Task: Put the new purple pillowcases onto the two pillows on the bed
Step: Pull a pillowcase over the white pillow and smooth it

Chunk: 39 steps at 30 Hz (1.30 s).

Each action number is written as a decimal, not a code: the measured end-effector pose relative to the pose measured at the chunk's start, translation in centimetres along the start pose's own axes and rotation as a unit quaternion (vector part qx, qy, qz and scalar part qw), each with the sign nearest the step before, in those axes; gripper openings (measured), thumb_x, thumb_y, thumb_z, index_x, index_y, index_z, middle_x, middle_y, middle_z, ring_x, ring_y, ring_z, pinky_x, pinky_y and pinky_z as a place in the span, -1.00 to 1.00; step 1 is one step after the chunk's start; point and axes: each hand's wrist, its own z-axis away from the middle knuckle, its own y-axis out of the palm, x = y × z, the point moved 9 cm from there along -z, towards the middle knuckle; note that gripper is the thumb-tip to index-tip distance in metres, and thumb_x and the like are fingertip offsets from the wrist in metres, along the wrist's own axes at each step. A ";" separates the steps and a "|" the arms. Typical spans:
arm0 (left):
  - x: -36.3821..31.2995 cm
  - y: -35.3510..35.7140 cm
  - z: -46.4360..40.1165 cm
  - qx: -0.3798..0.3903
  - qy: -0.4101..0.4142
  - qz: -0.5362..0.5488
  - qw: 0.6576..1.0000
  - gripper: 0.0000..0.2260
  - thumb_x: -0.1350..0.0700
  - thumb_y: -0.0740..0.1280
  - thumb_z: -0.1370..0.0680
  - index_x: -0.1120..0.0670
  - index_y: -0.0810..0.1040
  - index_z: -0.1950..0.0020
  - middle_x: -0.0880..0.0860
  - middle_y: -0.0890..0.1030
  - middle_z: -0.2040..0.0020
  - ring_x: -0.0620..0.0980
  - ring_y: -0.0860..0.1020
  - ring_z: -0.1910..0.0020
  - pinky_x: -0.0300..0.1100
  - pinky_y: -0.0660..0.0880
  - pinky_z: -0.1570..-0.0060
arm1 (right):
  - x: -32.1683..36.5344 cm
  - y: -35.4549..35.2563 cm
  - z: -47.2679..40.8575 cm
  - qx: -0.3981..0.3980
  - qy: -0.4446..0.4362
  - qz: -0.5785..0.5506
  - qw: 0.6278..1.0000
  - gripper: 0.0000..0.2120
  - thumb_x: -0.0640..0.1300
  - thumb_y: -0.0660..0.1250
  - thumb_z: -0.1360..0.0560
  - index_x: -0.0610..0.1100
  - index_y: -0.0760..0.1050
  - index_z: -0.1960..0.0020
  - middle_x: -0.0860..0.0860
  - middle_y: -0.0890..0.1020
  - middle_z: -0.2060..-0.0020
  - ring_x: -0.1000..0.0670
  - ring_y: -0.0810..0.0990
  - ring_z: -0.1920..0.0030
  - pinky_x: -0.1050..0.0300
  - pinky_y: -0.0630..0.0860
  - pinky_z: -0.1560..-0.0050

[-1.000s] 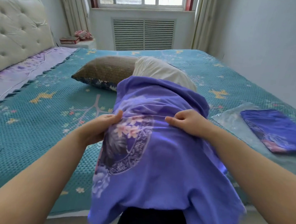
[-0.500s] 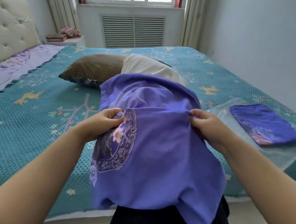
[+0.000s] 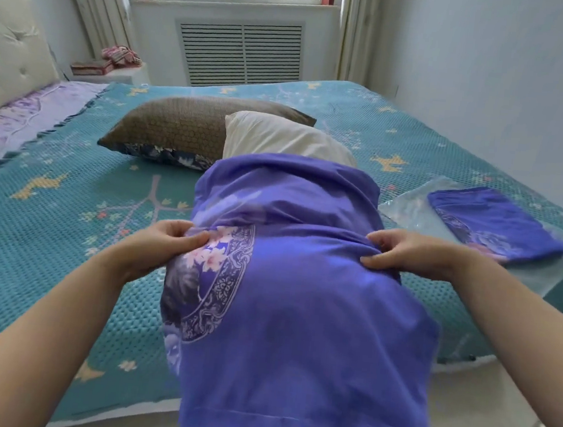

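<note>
A purple floral pillowcase [image 3: 299, 301] covers the near part of a cream pillow [image 3: 280, 137], whose far end sticks out bare. The case's loose end hangs over the bed edge toward me. My left hand [image 3: 163, 246] pinches a fold of the case at its left side. My right hand [image 3: 407, 253] pinches a fold at its right side. A second pillow [image 3: 185, 125], brown with a dark floral underside, lies just behind. A second purple pillowcase [image 3: 492, 223] lies folded on a clear plastic bag [image 3: 408, 205] at the right.
The bed [image 3: 48, 225] has a teal patterned cover. A cream tufted headboard [image 3: 3, 49] stands at the left. A nightstand [image 3: 111, 69] with books and cloth sits by the window. A wall runs along the bed's right side, and bare floor [image 3: 476, 421] lies at lower right.
Both hands have regripped the pillowcase along its sides, and more of the cream pillow shows at the far end. The view has shifted slightly.
</note>
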 end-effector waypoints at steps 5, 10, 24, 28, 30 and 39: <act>-4.6 1.1 -0.2 -0.106 0.148 -0.094 0.979 -0.79 0.06 0.37 -0.52 0.07 0.50 0.30 -0.09 0.51 0.40 -0.14 0.42 0.36 -0.19 0.36 0.33 | 4.7 -1.1 1.0 -0.284 -0.176 0.118 0.935 -0.74 0.02 0.34 -0.38 -0.14 0.35 0.25 -0.04 0.45 0.39 0.08 0.38 0.33 0.10 0.32 0.25; -3.9 3.7 -1.4 -0.047 0.087 -0.050 0.994 -0.77 0.03 0.33 -0.54 0.20 0.52 0.10 0.02 0.64 0.26 -0.10 0.56 0.27 -0.22 0.50 0.25 | 2.8 -1.0 -0.4 -0.263 -0.145 -0.067 0.951 -0.93 -0.27 0.33 -0.48 -0.19 0.45 0.17 -0.05 0.49 0.29 0.09 0.42 0.24 0.16 0.37 0.16; -5.3 1.2 3.4 -0.109 0.073 -0.441 0.888 -0.62 -0.30 0.34 -0.36 0.02 0.57 0.24 0.00 0.61 0.27 0.00 0.55 0.23 -0.08 0.43 0.19 | 5.3 -0.2 2.9 -0.247 -0.034 0.264 0.932 -0.70 0.04 0.46 -0.39 -0.04 0.42 0.02 0.06 0.57 0.21 -0.02 0.57 0.13 0.04 0.47 0.00; -4.0 0.9 4.9 -0.040 0.019 -0.378 0.925 -0.24 -0.58 0.31 0.05 -0.04 0.58 0.13 -0.10 0.64 0.20 -0.14 0.60 0.23 -0.21 0.45 0.22 | 4.3 1.5 3.0 -0.105 0.000 0.275 0.956 -0.61 0.06 0.49 -0.36 0.07 0.45 -0.12 0.13 0.52 0.08 0.19 0.50 0.14 0.19 0.42 -0.06; -4.0 0.7 5.4 -0.043 0.013 -0.369 0.928 -0.32 -0.48 0.42 0.01 -0.02 0.56 0.12 -0.09 0.63 0.19 -0.11 0.60 0.25 -0.24 0.43 0.26 | 3.8 1.6 3.0 -0.091 0.001 0.274 0.957 -0.72 0.01 0.49 -0.38 0.02 0.50 -0.02 0.10 0.55 0.21 0.13 0.50 0.24 0.12 0.45 0.01; -6.0 1.5 7.1 -0.068 0.044 -0.384 0.920 -0.83 0.10 0.54 -0.35 0.10 0.58 0.28 -0.11 0.62 0.40 -0.23 0.50 0.45 -0.24 0.40 0.30 | 5.9 0.4 5.0 -0.179 -0.076 0.236 0.952 -0.78 -0.10 0.49 -0.39 -0.03 0.45 0.30 0.06 0.48 0.41 0.08 0.42 0.37 0.20 0.37 0.26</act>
